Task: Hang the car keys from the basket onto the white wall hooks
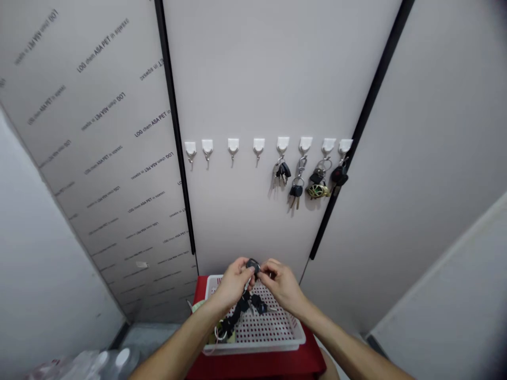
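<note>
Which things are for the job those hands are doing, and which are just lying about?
Seem part of the job:
left hand
right hand
held keys
basket
loose keys inside it
hooks
hanging keys

Probably just lying about:
bottles, lower left

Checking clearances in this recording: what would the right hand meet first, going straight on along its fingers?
Most likely the black-headed key held in the left hand. The right hand is right beside it, perhaps already touching; depth there is unclear.
</note>
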`<action>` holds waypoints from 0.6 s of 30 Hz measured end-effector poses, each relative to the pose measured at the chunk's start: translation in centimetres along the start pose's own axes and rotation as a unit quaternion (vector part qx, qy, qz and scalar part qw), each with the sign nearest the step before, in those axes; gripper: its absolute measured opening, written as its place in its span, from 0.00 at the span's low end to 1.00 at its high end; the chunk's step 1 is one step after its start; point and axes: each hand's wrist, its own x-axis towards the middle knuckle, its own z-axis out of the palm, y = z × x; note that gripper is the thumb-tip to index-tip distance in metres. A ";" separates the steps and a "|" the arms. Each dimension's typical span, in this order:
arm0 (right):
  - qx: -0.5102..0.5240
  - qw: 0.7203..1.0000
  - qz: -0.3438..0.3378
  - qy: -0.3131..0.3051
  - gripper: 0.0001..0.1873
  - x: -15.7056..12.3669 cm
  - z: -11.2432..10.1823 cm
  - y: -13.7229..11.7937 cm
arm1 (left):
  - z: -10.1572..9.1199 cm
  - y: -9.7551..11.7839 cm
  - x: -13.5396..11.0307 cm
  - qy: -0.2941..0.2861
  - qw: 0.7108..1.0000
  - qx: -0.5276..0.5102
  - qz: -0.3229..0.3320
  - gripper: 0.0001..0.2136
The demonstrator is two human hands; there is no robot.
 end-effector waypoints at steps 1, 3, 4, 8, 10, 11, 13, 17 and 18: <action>0.005 1.000 0.004 0.000 0.07 0.3 -0.4 -0.1 | -0.4 0.1 0.2 0.013 1.000 0.016 0.000 0.08; 0.024 0.999 0.023 -0.007 0.07 1.3 -1.7 -0.7 | -1.2 0.5 0.5 0.052 0.996 0.063 0.018 0.08; 0.038 0.999 0.035 -0.013 0.07 1.9 -2.5 -1.1 | -1.6 0.9 0.7 0.072 0.993 0.089 0.041 0.08; 0.116 0.991 0.066 -0.022 0.07 5.2 -5.4 -4.0 | -1.5 4.2 1.6 0.076 0.973 0.139 0.166 0.10; 0.164 0.984 0.064 -0.001 0.06 7.0 -6.4 -5.7 | -0.8 6.3 2.3 0.047 0.969 0.128 0.207 0.11; 0.187 0.981 0.058 0.015 0.06 7.9 -6.8 -6.4 | -0.5 7.4 2.8 0.042 0.967 0.117 0.222 0.11; 0.222 0.973 0.036 0.049 0.05 9.7 -7.6 -7.8 | -0.1 9.6 4.1 0.057 0.965 0.090 0.242 0.11; 0.221 0.968 -0.005 0.120 0.03 13.5 -8.9 -9.5 | -0.2 13.6 6.9 0.130 0.963 0.061 0.228 0.09; 0.209 0.968 -0.011 0.138 0.03 14.4 -9.1 -9.7 | -0.4 14.3 7.5 0.148 0.961 0.060 0.224 0.08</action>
